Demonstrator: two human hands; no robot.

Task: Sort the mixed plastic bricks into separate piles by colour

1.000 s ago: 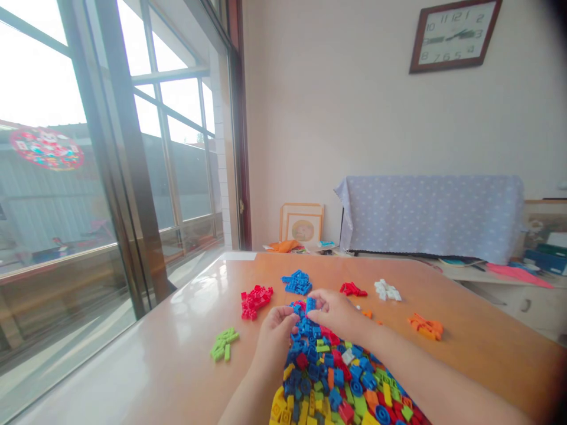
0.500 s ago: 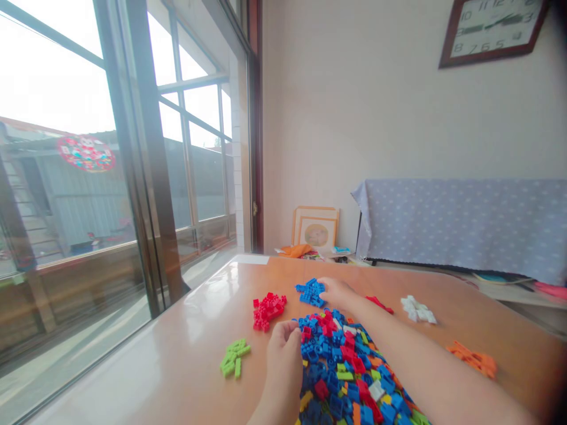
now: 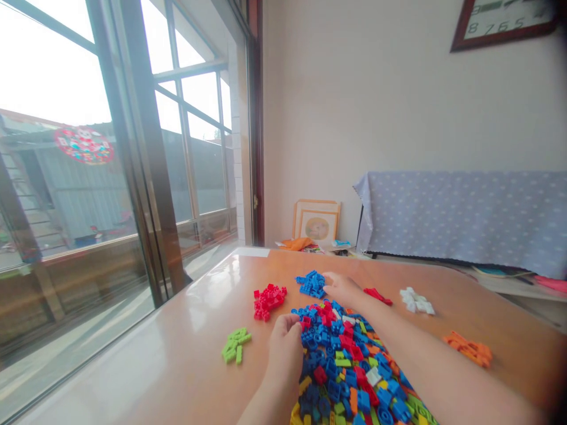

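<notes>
A large mixed pile of toy building bricks (image 3: 341, 360), mostly blue with red, green, orange, yellow and white, lies before me. My left hand (image 3: 286, 339) is at its left edge, thumb and fingers curled together; whatever they hold is hidden. Farther back, my right hand (image 3: 342, 288) is beside a small heap of blue bricks (image 3: 312, 284), its thumb and fingertip slightly apart at the heap's right side. I see no brick in that hand. Left of the blue heap sit red bricks (image 3: 269, 301), and nearer me light green pieces (image 3: 235, 345).
To the right of my right arm are red pieces (image 3: 378, 296), white bricks (image 3: 416, 301) and orange pieces (image 3: 468, 348). A window (image 3: 155, 177) borders the wooden table (image 3: 190, 366) on the left. Behind it are a framed picture (image 3: 316, 227) and a polka-dot cloth (image 3: 460, 218).
My right hand has drawn back slightly to the right from the blue heap. My left hand remains at the mixed pile's edge. The view has tipped slightly downward overall: the clock appears higher.
</notes>
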